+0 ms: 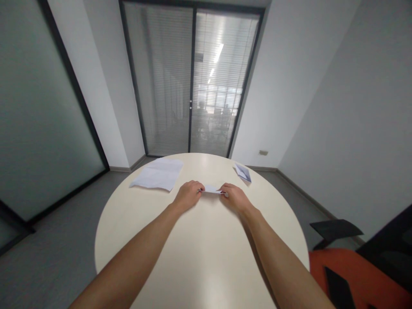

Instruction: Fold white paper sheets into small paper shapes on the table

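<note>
A small folded piece of white paper [211,189] is held between my two hands, low over the middle of the round table. My left hand [189,195] grips its left end with the fingers closed. At the right end, my right hand [235,197] pinches it between thumb and fingers. Farther off to the left lies a larger sheet of white paper [158,174] with creases in it. Beyond my right hand rests another folded paper [243,173], its flaps slightly raised.
The cream round table [199,257] fills the middle of the view. An orange chair [360,277] with black armrests stands close to its right side. Behind the table are a glass door with blinds [215,86] and white walls.
</note>
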Demonstrator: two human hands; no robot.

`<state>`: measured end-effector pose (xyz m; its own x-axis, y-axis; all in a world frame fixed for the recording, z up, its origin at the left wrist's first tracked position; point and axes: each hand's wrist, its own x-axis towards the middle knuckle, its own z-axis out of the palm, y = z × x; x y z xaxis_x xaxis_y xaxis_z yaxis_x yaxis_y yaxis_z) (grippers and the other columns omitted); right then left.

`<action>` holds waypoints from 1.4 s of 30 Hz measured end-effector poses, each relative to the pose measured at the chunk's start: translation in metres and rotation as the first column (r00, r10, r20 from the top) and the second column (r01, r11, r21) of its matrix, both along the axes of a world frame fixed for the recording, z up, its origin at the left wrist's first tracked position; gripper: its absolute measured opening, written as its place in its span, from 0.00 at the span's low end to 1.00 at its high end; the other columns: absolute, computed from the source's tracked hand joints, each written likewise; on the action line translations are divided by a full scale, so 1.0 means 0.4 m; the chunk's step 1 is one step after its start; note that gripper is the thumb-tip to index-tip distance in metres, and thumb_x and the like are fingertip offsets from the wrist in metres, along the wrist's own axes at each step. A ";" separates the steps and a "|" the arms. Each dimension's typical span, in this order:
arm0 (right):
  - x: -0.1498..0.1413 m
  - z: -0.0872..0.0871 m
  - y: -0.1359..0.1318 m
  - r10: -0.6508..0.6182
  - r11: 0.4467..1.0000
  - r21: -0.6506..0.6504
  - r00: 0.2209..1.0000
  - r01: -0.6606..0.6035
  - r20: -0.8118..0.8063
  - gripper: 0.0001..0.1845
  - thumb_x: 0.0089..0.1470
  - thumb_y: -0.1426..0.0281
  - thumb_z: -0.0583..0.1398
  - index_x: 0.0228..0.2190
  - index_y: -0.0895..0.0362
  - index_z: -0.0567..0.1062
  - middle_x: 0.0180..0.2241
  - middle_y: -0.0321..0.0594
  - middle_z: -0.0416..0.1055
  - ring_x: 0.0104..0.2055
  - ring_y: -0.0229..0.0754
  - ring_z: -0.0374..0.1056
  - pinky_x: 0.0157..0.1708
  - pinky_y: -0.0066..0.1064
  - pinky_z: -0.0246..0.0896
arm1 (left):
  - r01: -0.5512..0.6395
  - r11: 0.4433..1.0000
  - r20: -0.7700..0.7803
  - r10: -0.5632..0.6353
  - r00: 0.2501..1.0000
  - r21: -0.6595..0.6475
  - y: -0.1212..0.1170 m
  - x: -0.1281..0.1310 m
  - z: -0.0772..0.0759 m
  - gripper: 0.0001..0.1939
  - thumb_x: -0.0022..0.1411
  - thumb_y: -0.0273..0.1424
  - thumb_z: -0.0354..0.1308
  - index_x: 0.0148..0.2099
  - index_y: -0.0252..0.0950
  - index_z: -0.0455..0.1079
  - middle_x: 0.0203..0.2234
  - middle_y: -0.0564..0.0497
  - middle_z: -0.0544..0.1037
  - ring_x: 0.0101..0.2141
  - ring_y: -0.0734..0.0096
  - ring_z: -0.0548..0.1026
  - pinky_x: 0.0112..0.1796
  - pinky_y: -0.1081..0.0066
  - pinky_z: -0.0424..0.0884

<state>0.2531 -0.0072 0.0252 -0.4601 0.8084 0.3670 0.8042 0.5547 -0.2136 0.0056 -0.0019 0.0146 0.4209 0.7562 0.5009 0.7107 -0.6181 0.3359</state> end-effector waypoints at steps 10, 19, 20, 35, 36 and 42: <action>0.003 -0.005 -0.002 0.097 0.991 -0.092 0.995 -0.097 -0.004 0.18 0.50 0.79 0.57 0.37 0.54 0.83 0.39 0.42 0.77 0.41 0.44 0.71 0.43 0.30 0.62 | 0.096 0.990 -0.108 -0.107 0.988 -0.100 -0.021 -0.002 0.003 0.13 0.60 0.29 0.57 0.45 0.41 0.79 0.41 0.47 0.83 0.42 0.59 0.78 0.46 0.65 0.71; 0.004 -0.011 -0.007 0.148 0.980 -0.116 0.982 -0.161 -0.118 0.28 0.48 0.76 0.61 0.52 0.53 0.79 0.44 0.46 0.77 0.40 0.44 0.71 0.44 0.33 0.65 | 0.145 0.985 -0.133 -0.156 0.979 -0.093 -0.025 -0.007 0.004 0.13 0.60 0.30 0.58 0.45 0.41 0.79 0.45 0.47 0.82 0.46 0.58 0.77 0.49 0.64 0.70; 0.004 -0.010 -0.008 0.177 0.975 -0.117 0.978 -0.190 -0.114 0.27 0.48 0.76 0.61 0.51 0.53 0.80 0.45 0.46 0.76 0.40 0.44 0.71 0.44 0.33 0.65 | 0.151 0.984 -0.130 -0.162 0.978 -0.093 -0.024 -0.009 0.003 0.13 0.60 0.29 0.57 0.45 0.41 0.79 0.45 0.47 0.82 0.47 0.58 0.77 0.49 0.64 0.70; -0.005 -0.008 -0.007 0.194 0.968 -0.131 0.971 -0.212 -0.137 0.27 0.46 0.74 0.64 0.50 0.53 0.81 0.44 0.46 0.78 0.43 0.48 0.72 0.48 0.37 0.65 | 0.221 0.969 -0.096 -0.232 0.968 -0.111 -0.016 -0.012 0.001 0.12 0.63 0.31 0.57 0.45 0.41 0.80 0.46 0.47 0.81 0.48 0.59 0.76 0.50 0.64 0.70; -0.008 -0.007 -0.008 0.190 0.965 -0.150 0.968 -0.215 -0.163 0.26 0.46 0.75 0.63 0.49 0.53 0.82 0.43 0.45 0.79 0.42 0.47 0.73 0.47 0.36 0.66 | 0.222 0.969 -0.088 -0.232 0.969 -0.110 -0.015 -0.012 -0.001 0.12 0.64 0.31 0.56 0.45 0.42 0.80 0.45 0.47 0.81 0.48 0.60 0.76 0.51 0.64 0.70; -0.015 -0.003 -0.016 0.174 0.947 -0.218 0.950 -0.234 -0.260 0.19 0.46 0.77 0.62 0.40 0.52 0.85 0.41 0.42 0.80 0.39 0.45 0.75 0.42 0.32 0.67 | 0.219 0.967 -0.047 -0.226 0.973 -0.129 -0.013 -0.010 -0.001 0.12 0.66 0.33 0.55 0.42 0.41 0.80 0.44 0.47 0.82 0.46 0.62 0.77 0.51 0.66 0.69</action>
